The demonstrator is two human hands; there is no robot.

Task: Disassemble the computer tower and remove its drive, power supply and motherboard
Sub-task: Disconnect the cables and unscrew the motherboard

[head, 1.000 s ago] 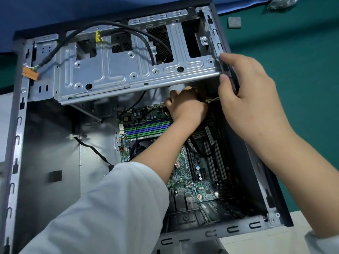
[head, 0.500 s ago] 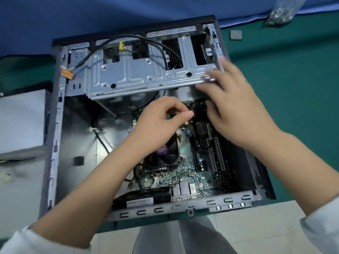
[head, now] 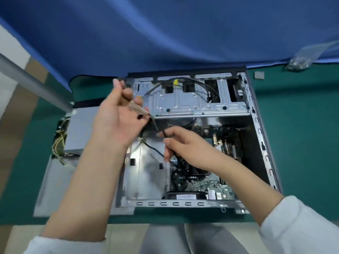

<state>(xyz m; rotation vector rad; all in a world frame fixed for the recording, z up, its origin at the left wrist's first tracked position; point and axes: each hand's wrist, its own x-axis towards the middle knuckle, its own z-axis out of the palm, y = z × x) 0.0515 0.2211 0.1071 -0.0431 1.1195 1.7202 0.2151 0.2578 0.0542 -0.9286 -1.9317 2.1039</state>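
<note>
We look down into the open tower [head: 260,143], which lies on its side on the green mat [head: 302,125]. Our left hand [head: 119,118] hangs over the tower's upper left corner, fingers curled round a blurred tan piece that looks like a connector [head: 136,109] on a thin dark lead; what exactly it is, we cannot tell. Our right hand [head: 185,145] sits lower and further right, above the bare floor of the case, pinching a black cable [head: 166,133] between thumb and fingers.

The relation that matters: the cable runs up and left from our right hand toward our left, so its long axis lies on a diagonal between the two, and the hands are near each other but apart. The motherboard [head: 201,180], still seated in the case, lies just right of and below our right hand, which is the nearer of the two to it. The drive cage [head: 192,103] stands across the top of the case, just right of our left hand.

The power supply [head: 80,132] already lies outside, left of the tower, with its bundle of wires [head: 58,142] trailing.

By count: one tower, one motherboard, one cage, one power supply out, two hands, each holding something. We judge the cables are being freed before the board can lift.
</note>
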